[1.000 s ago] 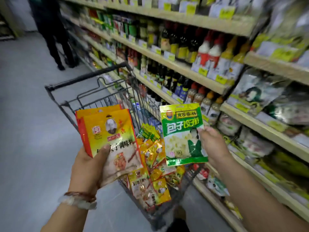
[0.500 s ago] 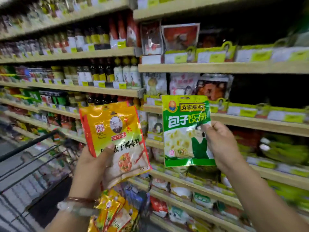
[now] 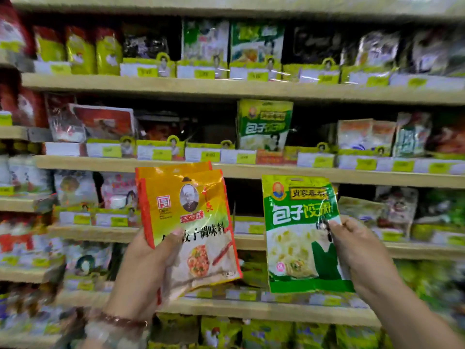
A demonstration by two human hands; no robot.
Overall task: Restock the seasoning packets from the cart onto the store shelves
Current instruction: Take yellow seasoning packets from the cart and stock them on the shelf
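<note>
My left hand (image 3: pixel 143 270) grips a small stack of orange and yellow seasoning packets (image 3: pixel 191 222) by the lower left edge, thumb across the front. My right hand (image 3: pixel 362 255) pinches a green and white seasoning packet (image 3: pixel 299 233) at its right edge. Both are held upright in front of the wooden shelves (image 3: pixel 251 170). A matching green packet (image 3: pixel 264 124) stands on the shelf just above, behind the price tags. The cart is out of view.
Several shelf levels fill the view, packed with seasoning bags and fronted by yellow price tags (image 3: pixel 246 157). A dark gap (image 3: pixel 246 197) sits on the shelf right behind the held packets. Red packets (image 3: pixel 100 122) stand at the upper left.
The view has swung right and up, from the cart and sauce bottles to the packet shelves. Both hands kept their packets and came closer to the shelves.
</note>
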